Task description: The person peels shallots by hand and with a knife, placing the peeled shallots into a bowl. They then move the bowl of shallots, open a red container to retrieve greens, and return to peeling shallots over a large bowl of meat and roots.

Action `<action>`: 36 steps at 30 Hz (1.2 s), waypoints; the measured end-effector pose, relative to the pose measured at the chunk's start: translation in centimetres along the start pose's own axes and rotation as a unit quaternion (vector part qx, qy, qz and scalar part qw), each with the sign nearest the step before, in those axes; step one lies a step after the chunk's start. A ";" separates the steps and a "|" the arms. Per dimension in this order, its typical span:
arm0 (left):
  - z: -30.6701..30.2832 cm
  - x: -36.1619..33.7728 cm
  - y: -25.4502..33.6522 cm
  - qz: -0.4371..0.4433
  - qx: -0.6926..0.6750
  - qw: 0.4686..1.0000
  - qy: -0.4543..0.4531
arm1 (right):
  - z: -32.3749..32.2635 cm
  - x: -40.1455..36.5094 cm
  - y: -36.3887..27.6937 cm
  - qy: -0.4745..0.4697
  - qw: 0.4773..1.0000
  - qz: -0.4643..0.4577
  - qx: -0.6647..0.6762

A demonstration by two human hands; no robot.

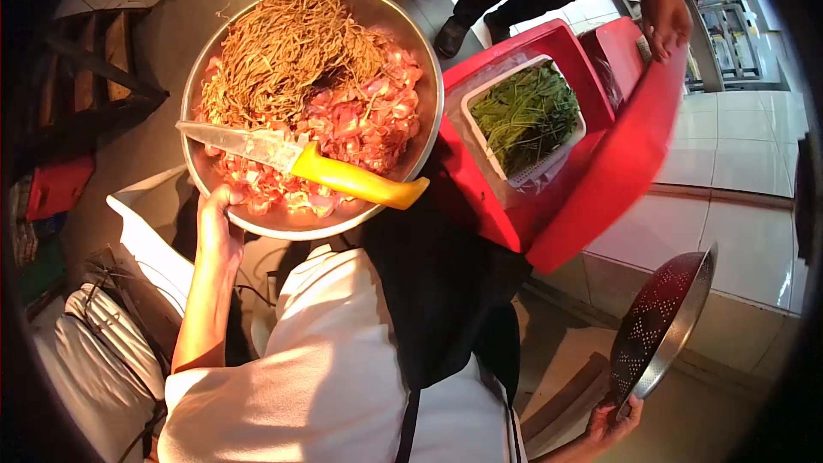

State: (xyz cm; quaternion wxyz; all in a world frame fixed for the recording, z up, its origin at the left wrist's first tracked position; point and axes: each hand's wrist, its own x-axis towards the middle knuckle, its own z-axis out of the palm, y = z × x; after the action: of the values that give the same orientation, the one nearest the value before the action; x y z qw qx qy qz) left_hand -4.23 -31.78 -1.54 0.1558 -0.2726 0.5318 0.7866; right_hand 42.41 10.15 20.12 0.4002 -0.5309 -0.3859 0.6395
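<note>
My left hand (219,216) grips the near rim of a large metal bowl (424,60) held up in front of me. The bowl holds a heap of brown strands (287,47) and pink sliced pieces (369,116). A knife with a yellow handle (356,178) lies across the food, its blade pointing left. My right hand (613,424), low at the right, holds a perforated metal colander (660,326) by its edge, tilted almost upright.
A red plastic tub (600,180) stands to the right of the bowl, with a white basket of green leaves (525,116) in it. Another person's hand (664,13) rests on the tub's far edge, and their dark shoe (450,34) shows behind. Pale floor tiles lie to the right.
</note>
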 end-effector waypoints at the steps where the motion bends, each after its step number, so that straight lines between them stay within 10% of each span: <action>1: 0.0 0.0 -0.1 -0.001 0.005 1.000 0.003 | 0.7 -0.3 -0.3 0.013 1.000 -0.006 0.009; 4: -0.5 0.3 -0.4 -0.003 0.001 1.000 -0.010 | -3.0 1.2 -1.3 -0.091 0.996 -0.002 0.012; 36: -1.3 1.3 0.3 -0.017 0.033 0.999 -0.008 | 0.3 -4.4 -0.8 0.097 0.989 -0.106 0.048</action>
State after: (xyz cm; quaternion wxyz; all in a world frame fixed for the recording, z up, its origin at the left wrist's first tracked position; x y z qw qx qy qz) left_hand -5.08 -33.18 -2.46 0.1823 -0.2700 0.5518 0.7677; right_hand 42.68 6.36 22.50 0.5261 -0.5267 -0.3684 0.5568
